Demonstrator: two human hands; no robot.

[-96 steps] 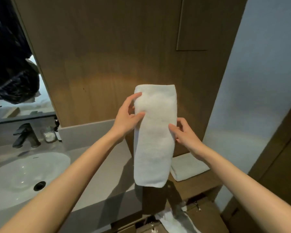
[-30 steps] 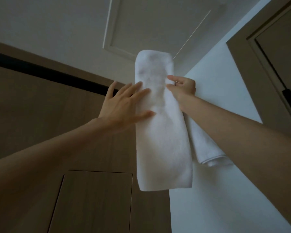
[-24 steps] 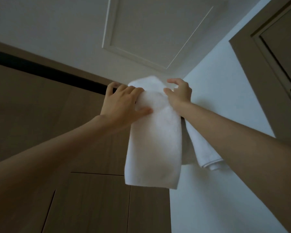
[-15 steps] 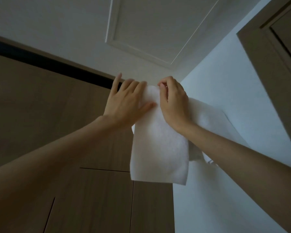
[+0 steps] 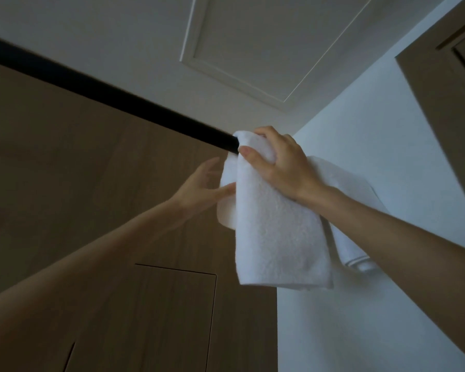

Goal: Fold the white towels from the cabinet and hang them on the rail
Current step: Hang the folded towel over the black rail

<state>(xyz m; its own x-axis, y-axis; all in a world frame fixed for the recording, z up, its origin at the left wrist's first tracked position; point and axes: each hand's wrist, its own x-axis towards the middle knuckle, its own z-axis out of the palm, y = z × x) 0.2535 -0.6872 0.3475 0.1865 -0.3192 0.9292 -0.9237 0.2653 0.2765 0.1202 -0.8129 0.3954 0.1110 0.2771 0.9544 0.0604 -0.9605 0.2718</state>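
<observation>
Your right grip (image 5: pixel 282 167) clutches the folded white terry towel (image 5: pixel 277 237) atop the black rail (image 5: pixel 105 95); your left grip (image 5: pixel 196 186), spread wide, touches its rear edge.

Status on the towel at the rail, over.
Right hand grips towel top at the black rail. Left hand open, at its left edge. Towel draped, hanging down. Second towel alongside on the right, nothing blocking.

Black rail (image 5: pixel 118 99): folded white towel (image 5: pixel 277 237) draped over it, 2nd towel (image 5: pixel 352 245) just beside.
</observation>
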